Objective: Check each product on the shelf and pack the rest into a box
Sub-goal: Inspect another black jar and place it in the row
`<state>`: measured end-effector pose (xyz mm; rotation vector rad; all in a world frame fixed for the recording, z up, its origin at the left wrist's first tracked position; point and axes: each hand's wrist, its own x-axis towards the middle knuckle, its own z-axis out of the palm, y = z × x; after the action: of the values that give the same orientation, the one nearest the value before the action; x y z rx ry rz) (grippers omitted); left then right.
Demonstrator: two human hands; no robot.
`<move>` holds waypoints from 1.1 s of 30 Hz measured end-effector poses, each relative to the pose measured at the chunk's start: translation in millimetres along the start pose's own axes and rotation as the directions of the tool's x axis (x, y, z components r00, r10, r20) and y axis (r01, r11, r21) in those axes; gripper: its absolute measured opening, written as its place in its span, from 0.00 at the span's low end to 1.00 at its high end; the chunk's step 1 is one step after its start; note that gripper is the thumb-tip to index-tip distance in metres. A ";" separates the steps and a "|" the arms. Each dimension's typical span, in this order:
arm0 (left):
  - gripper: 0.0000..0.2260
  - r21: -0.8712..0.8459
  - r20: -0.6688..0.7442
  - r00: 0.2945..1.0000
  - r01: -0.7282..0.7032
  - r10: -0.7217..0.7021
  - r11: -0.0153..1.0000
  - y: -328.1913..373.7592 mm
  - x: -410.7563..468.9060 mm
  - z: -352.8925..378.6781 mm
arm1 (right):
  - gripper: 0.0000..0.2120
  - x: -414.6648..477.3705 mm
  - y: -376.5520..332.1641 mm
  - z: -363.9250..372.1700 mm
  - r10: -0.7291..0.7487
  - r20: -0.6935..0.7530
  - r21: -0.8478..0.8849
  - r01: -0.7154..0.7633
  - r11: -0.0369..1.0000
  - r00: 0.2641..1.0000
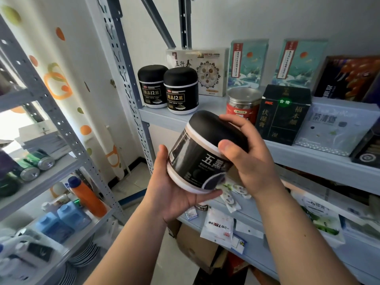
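Stockroom: metal shelves (308, 153) stacked with packaged products (284, 114).

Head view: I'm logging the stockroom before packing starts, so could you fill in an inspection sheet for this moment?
Surface: upper shelf board, stocked along its length.
Job's things: held jar, tilted, off the shelf; two black-lidded jars upright, side by side at the shelf's left; red tin and black box to their right; flat boxes standing against the wall behind.
Clutter: loose sachets on the lower shelf; cardboard box under it.
Hands: left hand cradles the jar's base; right hand grips its lid.
Cables: nothing seen.
Surroundings: left rack with orange bottle, blue jugs, cans; plates stacked below.
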<state>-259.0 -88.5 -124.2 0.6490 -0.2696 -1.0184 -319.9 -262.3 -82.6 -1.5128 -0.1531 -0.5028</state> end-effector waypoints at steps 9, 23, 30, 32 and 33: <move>0.29 0.131 -0.041 0.940 -0.331 0.339 0.935 23.2 17.6 -17.0 | 0.37 37.0 -3.8 16.7 -0.069 0.008 -0.564 0.061 0.824 0.998; 0.13 0.539 -0.261 0.924 -0.099 0.278 0.836 109.1 72.8 -26.8 | 0.40 137.9 -17.7 37.2 -0.090 0.026 -0.898 0.063 0.435 0.996; 0.12 0.889 -0.146 0.932 -0.024 0.332 0.458 132.4 83.6 -47.3 | 0.41 164.7 -10.4 40.2 0.065 -0.057 -0.991 -0.065 0.119 0.996; 0.15 0.973 -0.069 0.926 -0.019 0.371 0.228 138.9 85.0 -56.9 | 0.42 167.8 -12.5 35.4 0.091 -0.114 -0.990 -0.120 0.069 0.989; 0.17 0.993 -0.017 0.921 -0.029 0.388 0.111 140.7 85.3 -61.0 | 0.43 168.9 -14.5 34.5 0.103 -0.135 -0.989 -0.141 0.047 0.985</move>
<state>-86.4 -88.0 -92.5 1.9519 -0.8144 -0.2664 -168.4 -265.6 0.8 -2.9388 0.5192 -0.4872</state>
